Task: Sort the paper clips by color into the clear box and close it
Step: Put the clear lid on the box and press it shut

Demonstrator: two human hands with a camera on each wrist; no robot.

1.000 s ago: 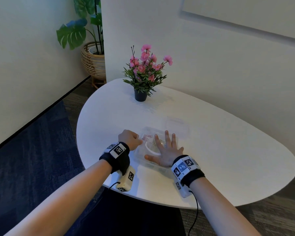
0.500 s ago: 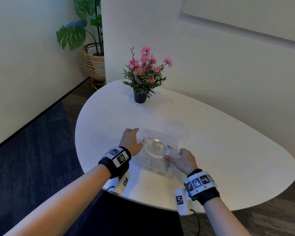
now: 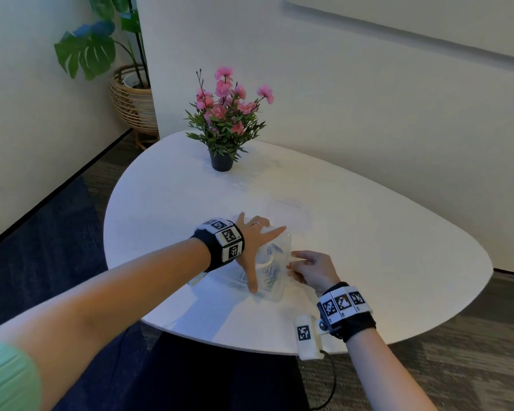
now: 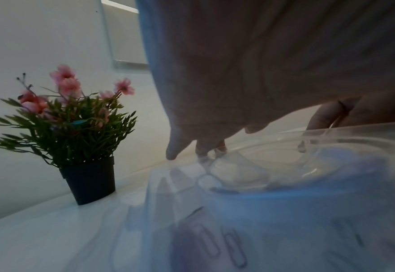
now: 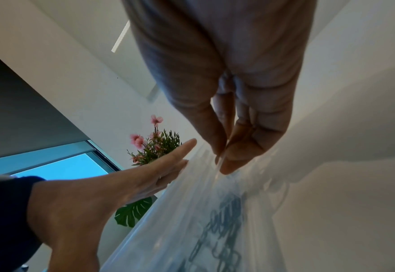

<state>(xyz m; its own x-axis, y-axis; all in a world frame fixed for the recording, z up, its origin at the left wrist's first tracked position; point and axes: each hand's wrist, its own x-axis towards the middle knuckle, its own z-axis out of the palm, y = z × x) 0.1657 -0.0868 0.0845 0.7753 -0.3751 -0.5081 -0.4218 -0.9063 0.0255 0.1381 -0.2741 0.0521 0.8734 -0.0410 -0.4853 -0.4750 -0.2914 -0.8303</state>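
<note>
The clear box (image 3: 276,289) lies near the front of the white table, with blue paper clips (image 3: 271,273) showing through its plastic. My left hand (image 3: 254,244) rests flat on its lid, fingers straight and spread, thumb pointing toward the near edge. My right hand (image 3: 304,266) is at the box's right edge. In the right wrist view the right hand (image 5: 224,162) pinches the rim of the box (image 5: 192,220) between thumb and fingers, beside my left hand (image 5: 122,184). The left wrist view shows the lid (image 4: 285,174) under my palm and clips (image 4: 215,244) below.
A black pot of pink flowers (image 3: 221,161) stands at the back of the table (image 3: 383,232), well beyond the box. The table's near edge curves just below my right wrist. A leafy plant in a wicker basket (image 3: 131,99) stands on the floor to the left.
My left hand moved from the box's left side onto its lid. My right hand lifted off the lid, drew back to the right edge and now pinches it.
</note>
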